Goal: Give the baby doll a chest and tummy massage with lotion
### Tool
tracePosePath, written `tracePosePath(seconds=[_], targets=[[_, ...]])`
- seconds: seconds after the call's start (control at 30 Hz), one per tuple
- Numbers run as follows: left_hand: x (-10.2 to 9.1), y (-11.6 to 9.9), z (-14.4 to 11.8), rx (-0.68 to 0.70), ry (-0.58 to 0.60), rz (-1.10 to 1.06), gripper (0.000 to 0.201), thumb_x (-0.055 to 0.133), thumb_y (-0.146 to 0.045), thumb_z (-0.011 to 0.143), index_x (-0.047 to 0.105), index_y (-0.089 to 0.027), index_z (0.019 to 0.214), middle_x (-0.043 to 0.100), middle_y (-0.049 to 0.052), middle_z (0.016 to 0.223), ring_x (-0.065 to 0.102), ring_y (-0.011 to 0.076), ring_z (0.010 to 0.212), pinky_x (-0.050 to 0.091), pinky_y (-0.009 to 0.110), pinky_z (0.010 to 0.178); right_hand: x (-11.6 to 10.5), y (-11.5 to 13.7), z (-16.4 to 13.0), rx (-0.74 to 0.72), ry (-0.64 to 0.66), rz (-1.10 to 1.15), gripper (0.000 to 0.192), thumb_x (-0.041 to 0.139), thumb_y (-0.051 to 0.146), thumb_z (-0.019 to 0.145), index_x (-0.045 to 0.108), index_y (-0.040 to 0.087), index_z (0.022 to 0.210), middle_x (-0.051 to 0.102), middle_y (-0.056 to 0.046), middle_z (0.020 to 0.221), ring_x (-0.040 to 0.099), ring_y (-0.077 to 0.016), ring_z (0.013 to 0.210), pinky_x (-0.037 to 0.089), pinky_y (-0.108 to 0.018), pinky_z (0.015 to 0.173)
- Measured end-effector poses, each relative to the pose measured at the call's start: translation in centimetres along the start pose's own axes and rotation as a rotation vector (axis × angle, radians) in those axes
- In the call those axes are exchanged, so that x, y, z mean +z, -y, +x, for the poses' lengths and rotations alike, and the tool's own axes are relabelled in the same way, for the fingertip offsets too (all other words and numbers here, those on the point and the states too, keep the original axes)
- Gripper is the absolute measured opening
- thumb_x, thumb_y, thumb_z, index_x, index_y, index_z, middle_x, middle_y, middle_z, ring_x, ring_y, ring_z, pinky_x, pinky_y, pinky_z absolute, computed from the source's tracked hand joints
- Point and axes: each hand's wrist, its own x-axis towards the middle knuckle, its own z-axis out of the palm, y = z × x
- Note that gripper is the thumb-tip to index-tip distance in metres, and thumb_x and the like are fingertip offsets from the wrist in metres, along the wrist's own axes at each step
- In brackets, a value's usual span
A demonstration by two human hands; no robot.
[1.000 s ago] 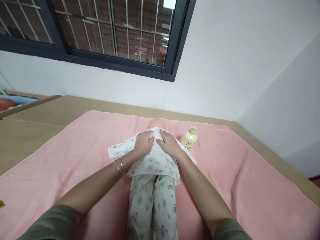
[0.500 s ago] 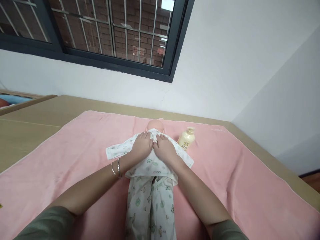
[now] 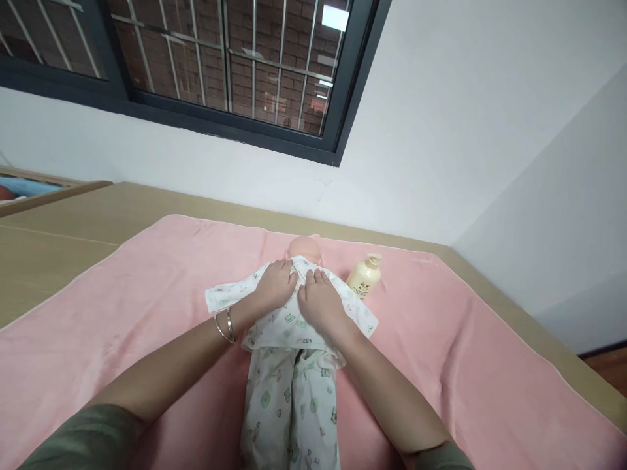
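On the mat (image 3: 406, 326), resting left hand (image 3: 275, 285) and right hand (image 3: 321, 300), unclenched and grasping nothing, nearly flat on the shirt (image 3: 289, 321) of the doll (image 3: 304, 248) lying lengthwise, probably for spreading contact evenly across both sides.

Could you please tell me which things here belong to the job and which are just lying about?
Part of the job:
left hand and right hand, both on the patterned top
doll wearing it
pink blanket underneath

Apparently just lying about:
pump bottle, untouched beside the doll
blue item at the left edge
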Motion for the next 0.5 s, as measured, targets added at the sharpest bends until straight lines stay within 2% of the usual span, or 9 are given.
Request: tracePosePath(seconds=[0.17, 0.27, 0.33, 0.5], targets=[[1.5, -2.2, -2.3, -0.004, -0.124, 0.181, 0.050, 0.035, -0.026, 0.101, 0.050, 0.003, 0.140, 0.058, 0.029, 0.141, 0.052, 0.0391, 0.134, 0.039, 0.053, 0.111, -0.2, -2.4, 2.6, -0.009, -0.009, 0.180, 0.051, 0.037, 0.033, 0.106, 0.051, 0.003, 0.144, 0.043, -0.024, 0.158, 0.033, -0.0291, 0.152, 0.026, -0.040, 0.122], [1.4, -3.2, -3.2, -0.006, -0.109, 0.218, 0.051, 0.038, -0.025, 0.100, 0.050, 0.004, 0.141, 0.055, 0.030, 0.145, 0.051, 0.0411, 0.135, 0.037, 0.053, 0.112, 0.1, -3.1, 3.4, 0.017, -0.014, 0.183, 0.055, 0.038, 0.037, 0.106, 0.047, 0.003, 0.148, 0.036, -0.023, 0.162, 0.026, -0.0304, 0.155, 0.023, -0.042, 0.124], [0.8, -3.0, -3.0, 0.004, -0.076, 0.201, 0.050, 0.038, -0.024, 0.099, 0.053, 0.003, 0.139, 0.056, 0.030, 0.143, 0.053, 0.0405, 0.134, 0.037, 0.052, 0.112, 0.1, -2.8, 3.2, 0.038, -0.009, 0.142, 0.058, 0.037, 0.038, 0.106, 0.041, 0.002, 0.152, 0.033, -0.024, 0.164, 0.024, -0.0322, 0.155, 0.022, -0.044, 0.124], [-0.7, -0.7, -0.6, 0.017, 0.039, 0.007, 0.040, 0.040, -0.025, 0.098, 0.062, -0.005, 0.125, 0.069, 0.022, 0.124, 0.063, 0.0325, 0.119, 0.046, 0.043, 0.104, -0.2, -0.4, 1.1, 0.027, -0.001, -0.012, 0.057, 0.031, 0.029, 0.107, 0.038, -0.004, 0.153, 0.043, -0.029, 0.156, 0.036, -0.0329, 0.150, 0.024, -0.043, 0.122]])
